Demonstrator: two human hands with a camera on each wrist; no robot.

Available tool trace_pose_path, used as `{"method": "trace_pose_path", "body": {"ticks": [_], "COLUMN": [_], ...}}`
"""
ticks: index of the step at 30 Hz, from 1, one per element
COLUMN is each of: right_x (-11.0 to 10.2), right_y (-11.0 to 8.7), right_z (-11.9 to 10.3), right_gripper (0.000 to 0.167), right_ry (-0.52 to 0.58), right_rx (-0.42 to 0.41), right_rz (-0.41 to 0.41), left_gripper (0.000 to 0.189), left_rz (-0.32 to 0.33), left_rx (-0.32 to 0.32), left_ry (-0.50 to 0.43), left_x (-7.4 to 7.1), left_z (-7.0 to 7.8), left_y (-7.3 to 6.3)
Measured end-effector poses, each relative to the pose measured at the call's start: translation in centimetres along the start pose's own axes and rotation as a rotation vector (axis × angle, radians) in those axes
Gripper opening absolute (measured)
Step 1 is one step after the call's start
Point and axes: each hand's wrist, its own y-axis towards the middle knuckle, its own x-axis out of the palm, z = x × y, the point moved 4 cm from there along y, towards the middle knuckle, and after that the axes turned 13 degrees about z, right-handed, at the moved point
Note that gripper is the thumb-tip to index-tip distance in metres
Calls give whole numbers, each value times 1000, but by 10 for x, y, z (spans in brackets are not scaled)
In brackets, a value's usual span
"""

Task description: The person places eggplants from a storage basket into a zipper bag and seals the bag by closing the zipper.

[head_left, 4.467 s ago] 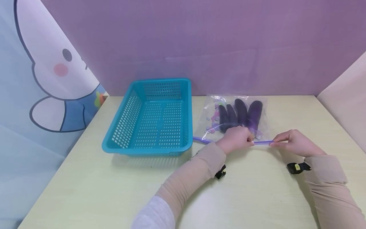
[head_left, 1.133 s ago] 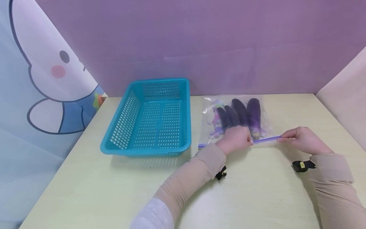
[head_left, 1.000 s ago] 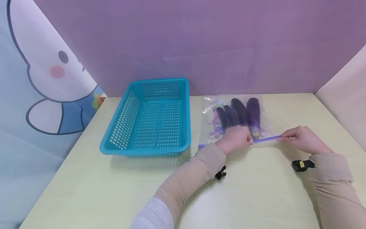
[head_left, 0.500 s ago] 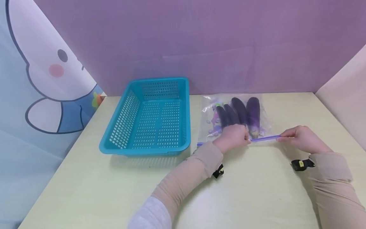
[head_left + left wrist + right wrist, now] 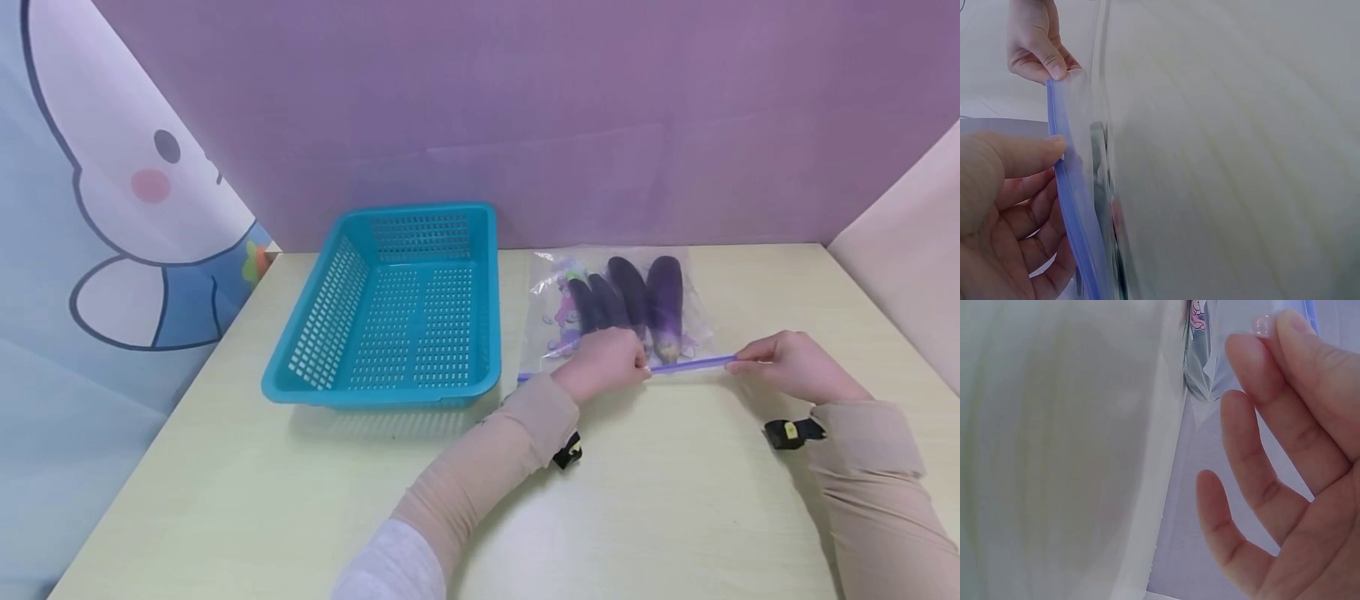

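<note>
A clear zip bag [image 5: 543,321] with printed purple-pink patterns lies at the back right of the table. Several dark purple eggplants [image 5: 628,292] are inside it, side by side. My left hand [image 5: 609,358] covers part of the purple zip strip [image 5: 693,364] along the near edge. In the left wrist view its thumb and fingers pinch a small white slider [image 5: 1061,159] on that strip. My right hand [image 5: 798,367] pinches the bag's near right corner between thumb and index finger; in the right wrist view its other fingers [image 5: 1241,440] are spread and loosely bent.
A blue perforated plastic basket [image 5: 416,325] stands left of the bag, with nothing in it. The pale wooden table [image 5: 637,517] meets a purple backdrop [image 5: 525,125] at its far edge. A cartoon-printed cloth [image 5: 150,250] hangs on the left.
My left hand has slid slightly left along the strip within the last second. Since the earliest frame, my right hand has shifted right with the corner, and the strip slants up to it.
</note>
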Motion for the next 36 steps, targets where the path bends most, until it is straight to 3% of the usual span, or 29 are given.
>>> {"method": "trace_pose_path", "body": {"ticks": [15, 28, 36], "right_x": [2, 3, 2], "right_y": [0, 0, 0], "right_z": [2, 3, 5], "right_gripper": [18, 19, 22], "right_ry": [4, -2, -15], "right_rx": [-5, 12, 23], "right_rz": [-2, -37, -37], "left_gripper": [16, 33, 23], "left_rz": [16, 10, 20], "left_rx": [6, 34, 27], "left_ry": [24, 17, 23], "left_x": [1, 2, 3], "left_z": [-6, -9, -8], "left_y": [-2, -5, -5]}}
